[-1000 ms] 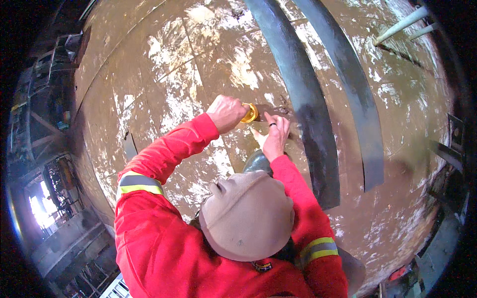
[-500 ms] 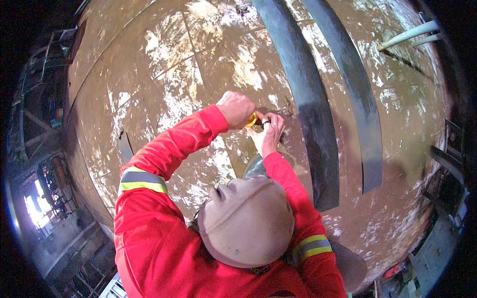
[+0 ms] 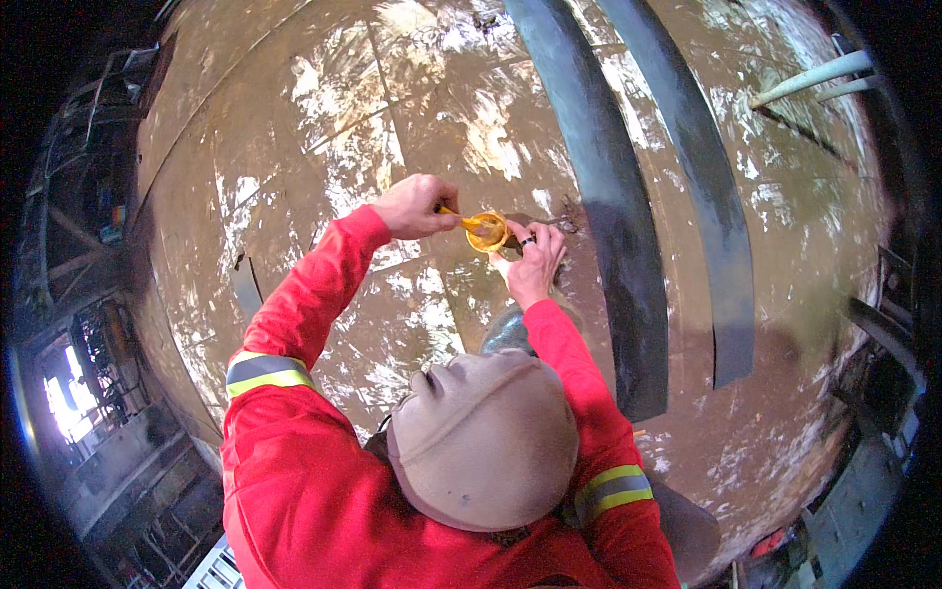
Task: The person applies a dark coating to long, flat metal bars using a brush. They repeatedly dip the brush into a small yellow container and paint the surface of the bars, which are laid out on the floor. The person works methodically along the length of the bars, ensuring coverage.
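Note:
Pinched in my left hand (image 3: pixel 417 206) is a small yellow-handled tool (image 3: pixel 450 213), tilted down to the right. Its far end reaches into a round yellow cup (image 3: pixel 501 241), whose open top shows orange-brown inside; I cannot make out the tip's kind. My right hand (image 3: pixel 537 263), with a dark ring on one finger, grips the cup's right side between thumb and fingers. Both hands are over a brown surface (image 3: pixel 324 196) smeared with white patches. Red sleeves with reflective bands cover my arms.
Two long dark strips (image 3: pixel 628 285), (image 3: pixel 721 245) lie right of my hands. A rounded beige fabric-covered form (image 3: pixel 486 442) fills the space between my arms. Pale pipes (image 3: pixel 810 79) stand at the upper right. A small grey strip (image 3: pixel 247 285) lies at the left.
My left hand has moved left, away from my right hand. The cup's open top and the yellow-handled tool now show between them. My right hand has hardly moved.

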`<state>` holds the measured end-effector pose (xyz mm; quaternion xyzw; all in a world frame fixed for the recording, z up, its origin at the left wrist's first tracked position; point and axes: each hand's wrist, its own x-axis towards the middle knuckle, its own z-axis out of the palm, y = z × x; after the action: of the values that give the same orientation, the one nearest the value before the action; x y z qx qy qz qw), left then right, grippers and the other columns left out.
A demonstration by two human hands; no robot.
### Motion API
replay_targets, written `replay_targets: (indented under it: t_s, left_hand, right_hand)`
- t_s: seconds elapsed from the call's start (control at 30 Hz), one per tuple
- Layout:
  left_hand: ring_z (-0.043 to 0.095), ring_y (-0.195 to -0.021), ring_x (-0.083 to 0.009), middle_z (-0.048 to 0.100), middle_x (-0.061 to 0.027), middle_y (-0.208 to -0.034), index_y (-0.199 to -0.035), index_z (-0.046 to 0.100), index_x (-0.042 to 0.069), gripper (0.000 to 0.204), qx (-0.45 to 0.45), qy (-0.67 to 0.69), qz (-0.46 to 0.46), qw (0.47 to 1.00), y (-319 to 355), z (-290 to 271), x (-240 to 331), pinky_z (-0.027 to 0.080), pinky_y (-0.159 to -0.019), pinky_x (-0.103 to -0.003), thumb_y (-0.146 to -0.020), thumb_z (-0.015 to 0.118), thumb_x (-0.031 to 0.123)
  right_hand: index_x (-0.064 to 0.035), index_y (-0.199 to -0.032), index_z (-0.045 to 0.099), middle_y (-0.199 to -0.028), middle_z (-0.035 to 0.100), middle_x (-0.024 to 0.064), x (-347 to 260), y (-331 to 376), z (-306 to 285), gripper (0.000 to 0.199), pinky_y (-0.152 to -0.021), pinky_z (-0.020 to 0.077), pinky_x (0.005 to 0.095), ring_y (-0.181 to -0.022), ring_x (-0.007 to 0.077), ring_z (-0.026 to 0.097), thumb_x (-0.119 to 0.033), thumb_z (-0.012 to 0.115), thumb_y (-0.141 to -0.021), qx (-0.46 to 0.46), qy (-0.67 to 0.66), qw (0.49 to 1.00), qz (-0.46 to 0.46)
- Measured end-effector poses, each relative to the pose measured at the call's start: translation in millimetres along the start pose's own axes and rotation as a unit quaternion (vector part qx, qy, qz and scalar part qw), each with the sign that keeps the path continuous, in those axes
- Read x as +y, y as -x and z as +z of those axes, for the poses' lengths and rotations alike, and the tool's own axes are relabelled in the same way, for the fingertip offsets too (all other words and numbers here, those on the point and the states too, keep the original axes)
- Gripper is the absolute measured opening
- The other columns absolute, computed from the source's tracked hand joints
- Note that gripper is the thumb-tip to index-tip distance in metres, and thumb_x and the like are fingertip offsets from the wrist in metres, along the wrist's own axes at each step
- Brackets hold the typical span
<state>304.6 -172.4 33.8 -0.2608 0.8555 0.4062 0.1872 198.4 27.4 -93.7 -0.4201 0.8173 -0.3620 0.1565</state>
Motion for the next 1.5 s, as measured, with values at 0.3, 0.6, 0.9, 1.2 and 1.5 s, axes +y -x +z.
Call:
replay_targets:
  t_s: [0.3,0.6,0.9,1.2,1.5]
  left_hand:
    - [0.042,-0.054,-0.0057,0.052,0.0037,-0.065,-0.078,0.062,0.004,0.019,0.054,0.289,-0.106,0.95,68,-21,-51,0.032,-0.048,-0.023,-0.081,0.066,0.022]
    - [0.037,-0.054,-0.0072,0.046,0.0019,-0.064,-0.087,0.057,0.004,0.014,0.079,0.561,0.084,0.82,55,-24,-6,0.029,-0.048,-0.024,-0.082,0.066,0.013]
    - [0.046,-0.061,-0.0042,0.055,0.003,-0.068,-0.084,0.062,0.002,0.016,0.044,0.183,0.143,0.972,-89,-15,205,0.035,-0.054,-0.021,-0.082,0.068,0.017]
    - [0.061,-0.068,-0.0263,0.064,-0.0153,-0.072,-0.085,0.066,0.004,0.033,0.08,-0.165,0.218,0.959,-286,144,326,0.048,-0.064,-0.039,-0.076,0.068,0.035]
    - [0.066,-0.081,-0.0354,0.067,-0.0177,-0.084,-0.084,0.066,0.009,0.024,0.193,-0.424,0.098,0.879,-315,125,361,0.052,-0.068,-0.046,-0.077,0.062,0.031]
  right_hand:
    - [-0.0222,-0.106,0.066,-0.102,0.051,0.0038,-1,1,-3,0.056,-0.095,0.0318,0.0449,-0.107,0.0271,0.042,-0.025,0.083,-0.053,-0.018,0.023,1.0,0.001]
    - [-0.0142,-0.115,0.059,-0.104,0.053,0.0074,37,14,-86,0.056,-0.092,0.0343,0.0443,-0.106,0.0292,0.045,-0.024,0.077,-0.063,0.04,0.016,0.998,-0.054]
    - [-0.0083,-0.104,0.065,-0.106,0.056,0.009,197,57,-260,0.031,-0.089,0.0387,0.0431,-0.107,0.0272,0.049,-0.014,0.06,-0.074,0.165,0.231,0.921,0.269]
    - [-0.0152,-0.128,0.054,-0.128,0.044,0.0142,237,110,-308,0.052,-0.096,0.0354,0.048,-0.12,0.0325,0.04,-0.015,0.06,-0.076,-0.006,0.249,0.885,0.393]
    - [-0.0127,-0.128,0.053,-0.134,0.04,0.0156,245,112,-308,0.049,-0.102,0.0325,0.0506,-0.126,0.036,0.035,-0.016,0.057,-0.08,0.016,0.208,0.89,0.405]
